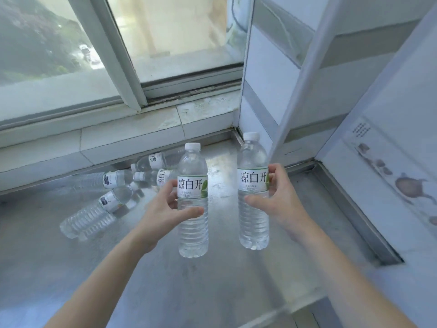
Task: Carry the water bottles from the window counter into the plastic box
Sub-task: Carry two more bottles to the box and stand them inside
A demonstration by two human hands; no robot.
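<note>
**Two bottles held upright above the window counter**

The window (78, 43) fills the view from ten to twelve o'clock, its sliding frame meeting a pale stone sill (132, 129) that runs across below it. A tiled wall (387, 147) with teapot drawings rises at two to three o'clock. Beneath all this spreads the grey window counter (189, 292), from the centre down to six o'clock.

At nine o'clock from centre a cluster of lying bottles (113, 195) rests on the counter near the sill, on their sides and overlapping; the exact count is hard to tell.

The left-hand bottle (193, 223) stands upright just left of centre, white cap on top, white label with green leaf facing the camera. The left hand (163, 209) grips it at label height, thumb across the front below the label and fingers curled behind.

The right-hand bottle (253, 209) is upright at about three o'clock from the first, close beside it but not touching. The right hand (279, 200) clasps it at the label, thumb in front, fingertips wrapping the far edge.
</note>
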